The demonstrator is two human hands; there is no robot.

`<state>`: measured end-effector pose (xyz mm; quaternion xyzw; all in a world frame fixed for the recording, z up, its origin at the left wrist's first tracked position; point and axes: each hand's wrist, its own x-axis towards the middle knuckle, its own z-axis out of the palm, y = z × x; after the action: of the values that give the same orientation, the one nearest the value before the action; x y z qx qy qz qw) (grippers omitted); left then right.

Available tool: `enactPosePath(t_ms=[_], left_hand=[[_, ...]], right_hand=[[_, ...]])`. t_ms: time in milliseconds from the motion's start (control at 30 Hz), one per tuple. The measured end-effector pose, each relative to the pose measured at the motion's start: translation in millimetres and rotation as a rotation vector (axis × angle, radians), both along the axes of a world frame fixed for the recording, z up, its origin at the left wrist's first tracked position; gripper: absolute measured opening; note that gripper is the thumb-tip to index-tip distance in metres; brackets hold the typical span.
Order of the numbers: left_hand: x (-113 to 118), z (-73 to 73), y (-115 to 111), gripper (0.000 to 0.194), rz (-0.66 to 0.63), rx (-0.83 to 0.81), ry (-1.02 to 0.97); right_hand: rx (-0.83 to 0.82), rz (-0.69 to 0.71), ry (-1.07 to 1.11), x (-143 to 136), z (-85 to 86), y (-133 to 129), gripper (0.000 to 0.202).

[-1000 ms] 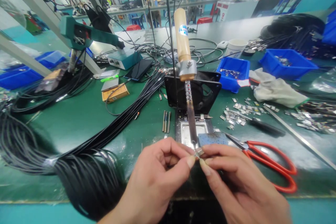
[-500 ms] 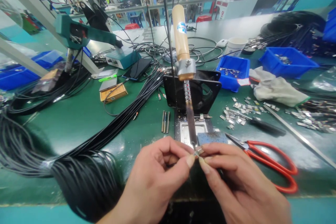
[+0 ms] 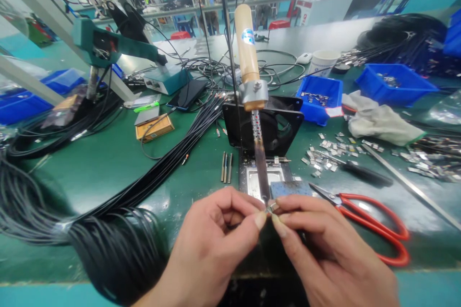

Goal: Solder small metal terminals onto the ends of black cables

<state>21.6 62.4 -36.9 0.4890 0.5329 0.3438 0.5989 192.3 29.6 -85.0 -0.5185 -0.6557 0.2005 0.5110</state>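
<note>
A soldering iron [image 3: 248,53] with a wooden handle is clamped upright, its tip pointing down at my fingers. Right below the tip, my right hand [image 3: 324,240] pinches a small metal connector [image 3: 272,206] between thumb and fingers. My left hand [image 3: 219,235] is closed in a pinch against the connector's left side; whatever lies between its fingertips is too small to make out. Just behind the fingers are a metal tray [image 3: 254,178] and a blue sponge [image 3: 291,188]. Red-handled scissors [image 3: 374,220] lie beside my right hand.
A black fan [image 3: 288,124] stands behind the iron. Bundled black cables [image 3: 154,172] run along the left. Blue bins [image 3: 319,100], loose metal connectors [image 3: 329,153], a glove [image 3: 382,122] and a metal ruler-like strip [image 3: 414,184] lie to the right. People sit in the background.
Both hands keep nearly the same pose under the iron's tip. The connector in the right fingers has shifted very slightly to the left.
</note>
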Motion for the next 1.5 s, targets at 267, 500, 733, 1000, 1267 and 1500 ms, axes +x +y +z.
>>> enactPosePath(t_ms=[267,500,733,1000,1267,1500], left_hand=[[0.3,0.6,-0.3,0.019,0.017,0.011,-0.012],[-0.7,1.4,-0.5,0.018,0.009,0.014,0.001],[-0.9,1.5,-1.8,0.017,0.018,0.017,-0.008],[-0.3,0.9,-0.5,0.017,0.011,0.029,0.001],[-0.7,4.4,-1.4,0.018,0.009,0.003,-0.012],[-4.6,0.0,-6.9,0.02,-0.014,-0.04,-0.056]], right_hand=[[0.008,0.007,0.007,0.8,1.0,-0.4,0.012],[0.007,0.002,0.002,0.4,1.7,0.3,0.013],[0.011,0.011,-0.007,0.5,1.4,0.6,0.013],[0.017,0.017,0.029,0.1,1.3,-0.2,0.015],[0.03,0.053,0.045,1.4,-0.7,-2.0,0.017],[0.048,0.074,0.049,2.7,0.0,-5.9,0.017]])
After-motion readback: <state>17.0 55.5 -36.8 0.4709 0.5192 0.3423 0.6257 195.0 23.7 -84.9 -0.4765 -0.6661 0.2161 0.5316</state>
